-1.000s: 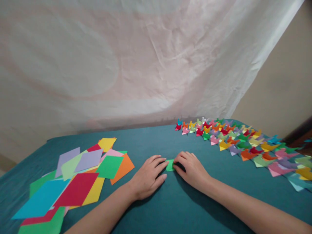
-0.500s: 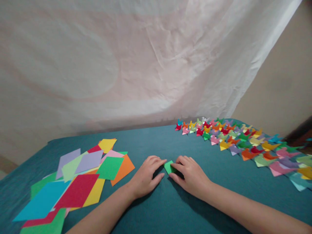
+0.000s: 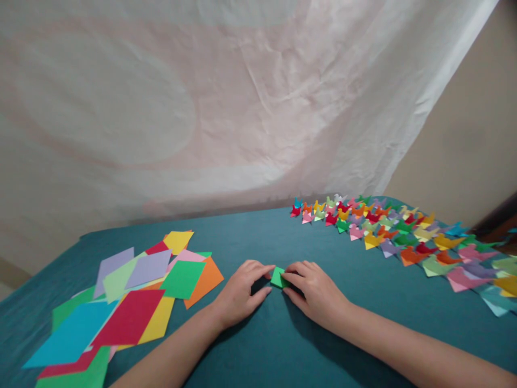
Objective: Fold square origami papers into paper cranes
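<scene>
A small folded piece of green paper (image 3: 278,277) lies on the teal cloth-covered table between my two hands. My left hand (image 3: 243,291) rests at its left side, index fingertip at the upper left corner and thumb close to the lower left one. From the right, my right hand (image 3: 313,286) grips the paper, with its fingers over the right edge and the thumb at the lower right. The fingers of the right hand hide part of that edge.
Overlapping sheets of coloured paper, a red one (image 3: 131,318) among them, spread across the left of the table (image 3: 238,231). Rows of small folded paper birds, such as an orange one (image 3: 412,255), stand on the right. A pale sheet (image 3: 226,108) hangs behind.
The green paper has turned slightly, so its lower edge now lies more level. My right fingers have shifted a little on it; the left hand has barely moved.
</scene>
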`<state>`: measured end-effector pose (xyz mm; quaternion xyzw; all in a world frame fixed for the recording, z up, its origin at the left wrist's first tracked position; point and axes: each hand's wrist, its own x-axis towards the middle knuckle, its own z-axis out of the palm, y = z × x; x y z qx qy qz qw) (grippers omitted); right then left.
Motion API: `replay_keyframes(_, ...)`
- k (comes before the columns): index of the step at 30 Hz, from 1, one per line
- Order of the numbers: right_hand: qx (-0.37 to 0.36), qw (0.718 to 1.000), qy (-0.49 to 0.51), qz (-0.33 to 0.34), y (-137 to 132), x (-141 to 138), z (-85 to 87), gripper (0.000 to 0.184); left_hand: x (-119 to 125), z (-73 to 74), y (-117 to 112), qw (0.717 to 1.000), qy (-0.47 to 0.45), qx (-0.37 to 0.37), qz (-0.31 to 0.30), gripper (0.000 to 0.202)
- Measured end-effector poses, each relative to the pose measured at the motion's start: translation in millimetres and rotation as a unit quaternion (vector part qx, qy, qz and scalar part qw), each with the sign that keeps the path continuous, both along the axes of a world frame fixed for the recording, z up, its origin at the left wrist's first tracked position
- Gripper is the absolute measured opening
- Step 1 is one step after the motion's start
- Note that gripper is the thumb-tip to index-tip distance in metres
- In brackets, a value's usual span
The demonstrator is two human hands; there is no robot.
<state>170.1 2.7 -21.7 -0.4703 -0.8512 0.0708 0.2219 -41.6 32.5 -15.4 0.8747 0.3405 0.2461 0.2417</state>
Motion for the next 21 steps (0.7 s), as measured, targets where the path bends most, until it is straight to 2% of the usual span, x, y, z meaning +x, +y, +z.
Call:
replay_keyframes(5, 0.008, 0.997, 0.03, 0.068, 9.1, 4.7, -5.0, 0.023, 1.3, 2.1, -0.4, 1.0, 0.004, 0.01, 0.013, 0.037)
replay_keyframes(11, 0.011, 0.988, 0.041, 0.147, 20.0, 12.2, -5.0, 0.026, 2.4, 2.0, -0.6, 0.999, 0.019, 0.044, -0.002, 0.023)
replay_keyframes(21, -0.018, 0.983, 0.077, 0.166, 24.4, 15.3, -1.6, 0.023, 5.1, 1.0, 0.0, 0.998, 0.033, 0.057, -0.007, 0.018)
